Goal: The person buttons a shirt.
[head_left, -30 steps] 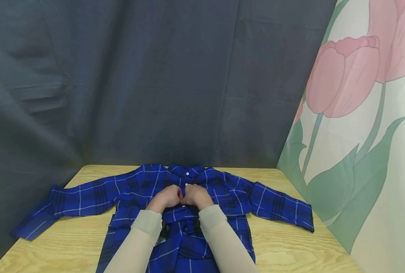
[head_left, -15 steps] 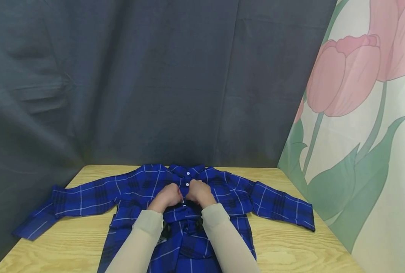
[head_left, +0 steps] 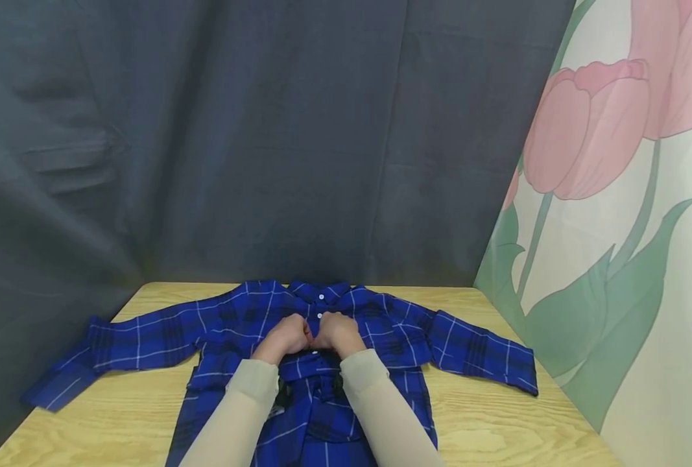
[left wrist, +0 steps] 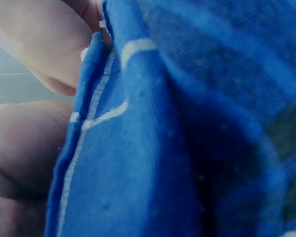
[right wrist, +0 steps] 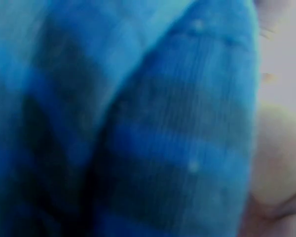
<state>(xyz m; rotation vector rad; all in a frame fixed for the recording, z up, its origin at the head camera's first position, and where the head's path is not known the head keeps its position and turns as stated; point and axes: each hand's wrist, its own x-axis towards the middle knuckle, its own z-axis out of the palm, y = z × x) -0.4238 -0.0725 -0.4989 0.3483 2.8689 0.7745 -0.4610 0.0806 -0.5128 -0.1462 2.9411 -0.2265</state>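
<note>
A blue plaid button-up shirt (head_left: 229, 318) lies front up, its collar (head_left: 336, 288) at the far side and its sleeves spread. My left hand (head_left: 290, 336) pinches the front opening at mid chest. Close against it, my right hand (head_left: 335, 332) grips the same opening with curled fingers. White buttons (head_left: 321, 296) run down the front, one just below my fingertips. In the left wrist view, fingers (left wrist: 39, 44) meet the raised shirt edge (left wrist: 89, 94), beside a partly hidden white button. Blurred plaid cloth (right wrist: 187, 128) fills most of the right wrist view, covering the fingertips.
The shirt rests on a light wooden table (head_left: 480, 428). Behind it hangs a dark grey curtain (head_left: 299, 143), which also runs along the left side. A wall with painted pink tulips (head_left: 585, 136) stands at the right. The left cuff (head_left: 59, 386) reaches the table's left edge.
My right hand drew slightly up and right, away from the left, half a second ago, and is now back against it. The left hand and the shirt have barely moved.
</note>
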